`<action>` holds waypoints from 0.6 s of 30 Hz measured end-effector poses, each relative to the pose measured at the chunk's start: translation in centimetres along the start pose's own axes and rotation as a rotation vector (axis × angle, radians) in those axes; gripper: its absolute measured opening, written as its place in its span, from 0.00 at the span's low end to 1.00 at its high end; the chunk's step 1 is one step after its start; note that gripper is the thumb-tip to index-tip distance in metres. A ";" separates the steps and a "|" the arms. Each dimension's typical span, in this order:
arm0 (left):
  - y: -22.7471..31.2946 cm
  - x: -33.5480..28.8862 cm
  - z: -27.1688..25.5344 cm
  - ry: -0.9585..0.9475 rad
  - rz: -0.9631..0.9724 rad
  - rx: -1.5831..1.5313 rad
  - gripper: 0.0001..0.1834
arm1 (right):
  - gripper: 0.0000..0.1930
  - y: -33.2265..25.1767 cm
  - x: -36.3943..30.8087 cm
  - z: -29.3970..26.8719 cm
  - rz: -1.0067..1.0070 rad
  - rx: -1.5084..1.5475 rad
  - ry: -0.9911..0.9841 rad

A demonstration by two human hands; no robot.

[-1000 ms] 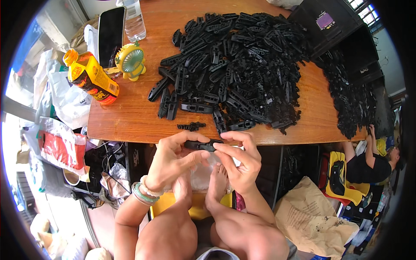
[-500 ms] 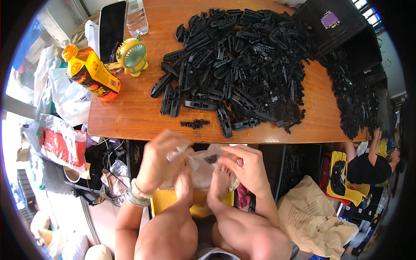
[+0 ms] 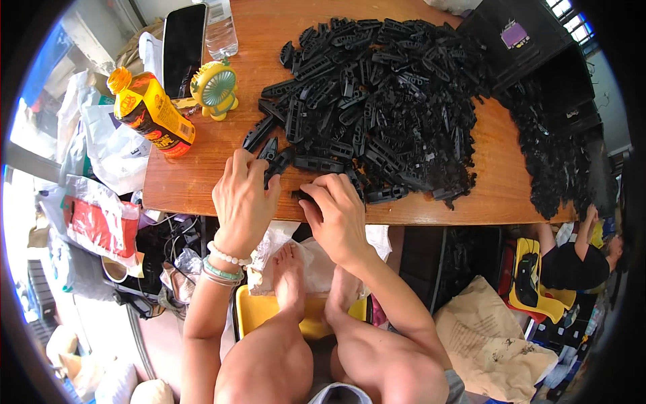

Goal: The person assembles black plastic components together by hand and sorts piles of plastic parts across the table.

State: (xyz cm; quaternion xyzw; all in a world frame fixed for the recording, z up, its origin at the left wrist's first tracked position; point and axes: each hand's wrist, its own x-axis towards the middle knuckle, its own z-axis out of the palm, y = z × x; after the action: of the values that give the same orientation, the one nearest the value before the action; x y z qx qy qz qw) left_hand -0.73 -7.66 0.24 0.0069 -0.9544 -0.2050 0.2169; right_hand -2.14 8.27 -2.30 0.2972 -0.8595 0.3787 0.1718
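Observation:
A large heap of black plastic parts (image 3: 377,101) lies on the wooden table, long slotted housings mixed with much smaller pieces. At the heap's near left edge, my left hand (image 3: 241,198) has its fingers curled on a long black plastic part (image 3: 269,148); its fingertips are partly hidden. To its right, my right hand (image 3: 336,219) pinches at the small black plastic pieces (image 3: 300,194) near the table's front edge. Its fingers cover most of those pieces.
An orange-capped bottle (image 3: 153,114), a small yellow fan (image 3: 215,91), a phone (image 3: 184,50) and a clear bottle (image 3: 221,30) stand at the left. Black bins (image 3: 518,40) are at the right. Below sits a yellow tub (image 3: 252,316) with plastic bags. Another person (image 3: 572,259) is at far right.
Both hands have moved up from above the plastic bag below the table edge onto the tabletop. My left hand reached the long parts, my right hand the small pieces.

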 end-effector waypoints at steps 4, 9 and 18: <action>-0.4 -0.2 0.3 0.065 0.064 0.000 0.11 | 0.13 -0.7 0.4 -0.5 -0.008 -0.025 -0.009; -0.2 -1.7 -0.2 0.222 -0.084 -0.370 0.11 | 0.12 -1.2 -0.5 -0.6 -0.031 -0.117 0.016; 0.0 -3.9 0.1 0.140 -0.199 -0.688 0.13 | 0.13 -0.4 -1.2 0.3 -0.119 -0.100 -0.031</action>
State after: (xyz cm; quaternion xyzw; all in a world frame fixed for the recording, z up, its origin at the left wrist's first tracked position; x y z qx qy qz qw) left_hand 2.78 -7.26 -1.42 0.0402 -0.8072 -0.5331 0.2503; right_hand -1.05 8.30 -2.90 0.3445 -0.8608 0.3198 0.1953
